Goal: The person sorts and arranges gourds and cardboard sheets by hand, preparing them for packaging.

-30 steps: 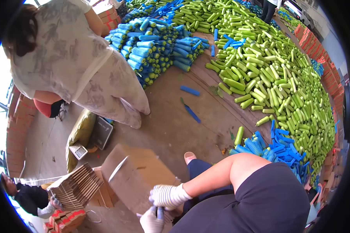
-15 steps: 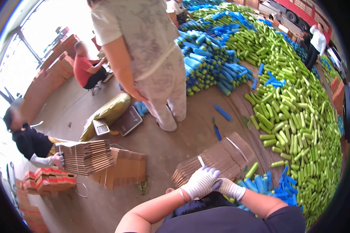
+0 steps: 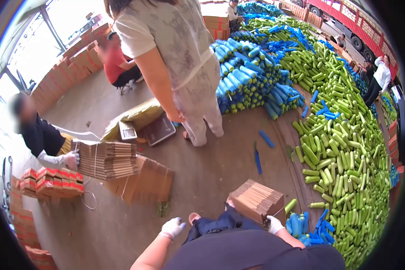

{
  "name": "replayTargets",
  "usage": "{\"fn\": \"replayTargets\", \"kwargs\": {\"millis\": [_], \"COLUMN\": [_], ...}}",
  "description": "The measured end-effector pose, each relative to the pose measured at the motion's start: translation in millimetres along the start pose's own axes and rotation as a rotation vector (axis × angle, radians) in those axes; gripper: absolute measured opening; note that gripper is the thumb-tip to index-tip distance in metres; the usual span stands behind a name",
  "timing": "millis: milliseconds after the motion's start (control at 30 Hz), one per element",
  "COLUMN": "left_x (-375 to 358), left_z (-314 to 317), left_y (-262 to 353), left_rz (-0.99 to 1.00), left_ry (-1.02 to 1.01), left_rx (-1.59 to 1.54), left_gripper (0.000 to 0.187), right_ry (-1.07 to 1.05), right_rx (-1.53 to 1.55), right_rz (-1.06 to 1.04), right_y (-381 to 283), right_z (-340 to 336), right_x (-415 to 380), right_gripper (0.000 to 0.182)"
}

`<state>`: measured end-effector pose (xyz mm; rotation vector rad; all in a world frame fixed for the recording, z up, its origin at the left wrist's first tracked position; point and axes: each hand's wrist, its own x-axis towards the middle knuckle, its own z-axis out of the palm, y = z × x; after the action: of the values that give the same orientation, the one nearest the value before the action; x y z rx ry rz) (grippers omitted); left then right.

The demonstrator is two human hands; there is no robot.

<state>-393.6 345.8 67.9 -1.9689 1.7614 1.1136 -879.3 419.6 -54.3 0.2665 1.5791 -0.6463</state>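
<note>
Pictured close in front of the dark-clad lap, toward the floor's edge by the green heap: a bundle of folded cardboard, with layered ends facing up. Touched at its near right corner by the white-gloved right hand, though impossible to tell whether gripped firmly. Well apart from it, to the left of the lap, a gloved left hand, empty, with fingers loosely bent. Just beyond the bundle's right side, a single green vegetable and a small pile of blue mesh sleeves. Farther out, strips of blue on bare floor, before a large stack of blue-sleeved vegetables and a long green heap. Across to the left, a strapped cardboard stack, touched by the gloved hand of a co-worker in black. Standing near a yellowish sack, another person in pale patterned clothes.
</note>
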Motion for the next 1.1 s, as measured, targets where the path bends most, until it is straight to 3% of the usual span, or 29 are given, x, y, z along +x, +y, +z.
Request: {"fn": "replayTargets", "kwargs": {"millis": [100, 200, 333, 367, 400, 467, 500, 633, 667, 733, 833, 1100], "left_x": [-17.4, -17.4, -29.9, -16.5, -4.3, 9.3, 6.3, 31.4, 33.3, 34.8, 31.6, 1.4], "left_z": [73.3, 143.4, 80.7, 77.4, 75.9, 46.8, 22.0, 9.6, 8.5, 6.1, 9.4, 12.2], "left_y": [-89.7, -168.9, -110.3, -110.8, -104.5, -69.7, -40.6, -18.7, -15.1, -14.4, -25.0, -43.2], "left_rz": [-0.304, -0.247, -0.331, -0.111, -0.256, -0.235, -0.257, -0.099, -0.050, -0.054, -0.103, -0.291], "left_ry": [-0.130, -0.254, -0.136, -0.083, -0.024, 0.054, 0.041, 0.099, 0.112, 0.099, 0.066, 0.069], "left_rx": [-0.119, -0.092, -0.335, -0.197, -0.454, -0.610, -0.617, -0.582, -0.587, -0.527, -0.441, -0.348], "left_gripper": [0.046, 0.046, 0.048, 0.046, 0.045, 0.040, 0.039, 0.039, 0.039, 0.039, 0.037, 0.036], "right_ry": [0.022, 0.103, 0.094, 0.065, 0.084, 0.068, 0.049, 0.044, 0.046, -0.034, -0.016, -0.055], "right_rx": [0.121, 0.141, 0.170, 0.148, 0.154, 0.140, 0.127, 0.126, 0.125, -0.204, -0.047, -0.163], "right_rz": [0.040, 0.070, 0.041, 0.020, 0.031, 0.062, 0.091, 0.064, 0.065, -0.210, -0.090, -0.017], "right_y": [9.9, 5.6, 10.8, 11.0, 10.5, 11.2, 11.3, 12.0, 12.9, 13.1, 11.9, -11.0], "right_z": [-26.0, -28.5, -32.1, -31.5, -29.6, -26.5, -25.5, -23.3, -22.6, -21.6, -26.5, -29.4], "right_x": [9.5, -11.9, -17.9, -16.3, -14.7, -15.4, -15.8, -30.1, -35.7, -47.0, -23.9, 15.4], "right_gripper": [0.028, 0.030, 0.030, 0.031, 0.029, 0.028, 0.026, 0.021, 0.021, 0.020, 0.020, 0.024]}}
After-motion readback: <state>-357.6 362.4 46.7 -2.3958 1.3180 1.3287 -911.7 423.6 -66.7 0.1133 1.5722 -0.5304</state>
